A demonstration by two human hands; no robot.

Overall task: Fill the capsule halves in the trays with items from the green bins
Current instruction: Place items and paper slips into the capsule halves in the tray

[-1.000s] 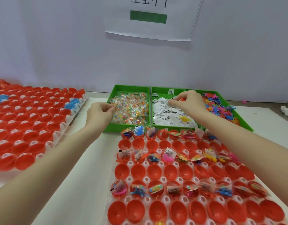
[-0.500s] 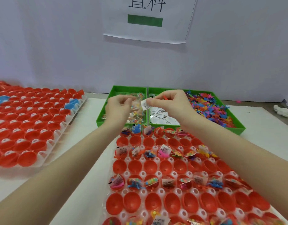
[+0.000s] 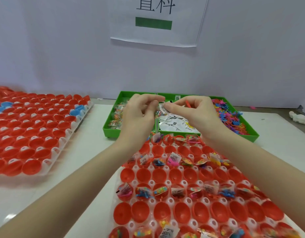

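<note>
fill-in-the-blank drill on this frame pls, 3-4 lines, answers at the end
1. Both hands meet above the ____ bins.
2. The right hand and the left hand pinch a small paper slip and a clear packet ____ them.
3. The two blue capsule halves sit in the tray on the person's ____ side.
4. In the near tray, filled rows alternate with ____ rows of red capsule halves.

Answers: green; between; left; empty

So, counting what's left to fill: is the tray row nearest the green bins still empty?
No, the capsule halves in that row beside the green bins already hold items.
</note>
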